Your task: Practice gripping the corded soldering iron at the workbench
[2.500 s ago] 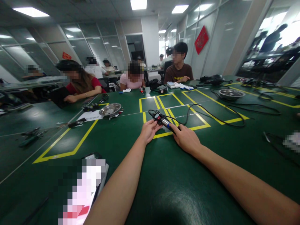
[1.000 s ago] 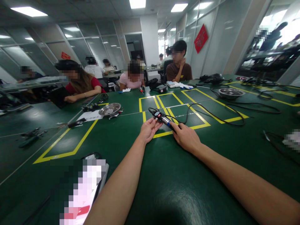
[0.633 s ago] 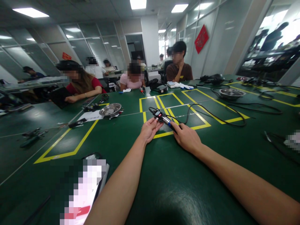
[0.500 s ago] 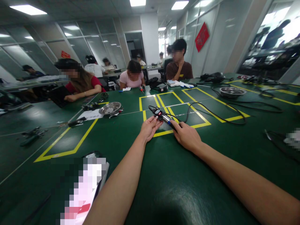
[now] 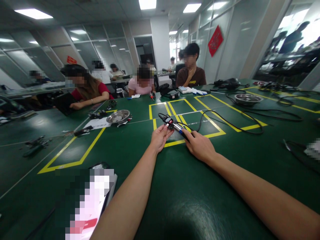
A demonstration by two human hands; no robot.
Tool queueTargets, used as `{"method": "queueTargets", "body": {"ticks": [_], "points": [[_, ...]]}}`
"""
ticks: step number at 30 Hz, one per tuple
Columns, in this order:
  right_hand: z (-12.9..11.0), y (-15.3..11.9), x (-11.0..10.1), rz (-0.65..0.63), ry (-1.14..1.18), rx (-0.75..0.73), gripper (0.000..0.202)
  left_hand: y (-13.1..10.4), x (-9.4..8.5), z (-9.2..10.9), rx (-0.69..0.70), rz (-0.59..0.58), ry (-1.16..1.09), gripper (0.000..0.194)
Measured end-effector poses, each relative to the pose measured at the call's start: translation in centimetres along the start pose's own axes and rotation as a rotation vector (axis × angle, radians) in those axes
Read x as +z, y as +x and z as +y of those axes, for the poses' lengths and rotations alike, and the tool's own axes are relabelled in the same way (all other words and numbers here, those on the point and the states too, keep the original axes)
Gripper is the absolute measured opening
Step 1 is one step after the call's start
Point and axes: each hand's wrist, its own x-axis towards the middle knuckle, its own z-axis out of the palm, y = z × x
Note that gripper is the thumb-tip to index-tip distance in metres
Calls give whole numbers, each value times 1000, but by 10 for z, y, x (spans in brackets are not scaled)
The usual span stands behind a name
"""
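Note:
Both hands hold one slim handheld tool [image 5: 177,127], with a silver barrel, a blue band and a black handle. My right hand [image 5: 200,144] is wrapped round its handle end at the lower right. At the other end, the fingers of my left hand [image 5: 160,137] pinch the dark front part, where a small red piece shows. A black cable [image 5: 200,121] loops away from the tool to the right. The tool is above the green table [image 5: 175,186], over a yellow tape outline.
Metal bowls [image 5: 118,116] stand at left and at far right. A blurred lit screen [image 5: 95,200] lies at lower left. Across the table sit several people; white gloves [image 5: 199,91] and black devices lie near them. Cables [image 5: 280,111] run over the right side.
The view has shifted very slightly. Both hands keep the same hold on the tool.

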Motion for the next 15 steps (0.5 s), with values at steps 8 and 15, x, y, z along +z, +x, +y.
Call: {"method": "queueTargets", "body": {"ticks": [8,15], "points": [[0,1,-1,-19,20,-4,53,2,1,-1,-15,71,-3,23],[2,1,0,-24,42,-25,54,1,2,0,4,93,28,18]]}}
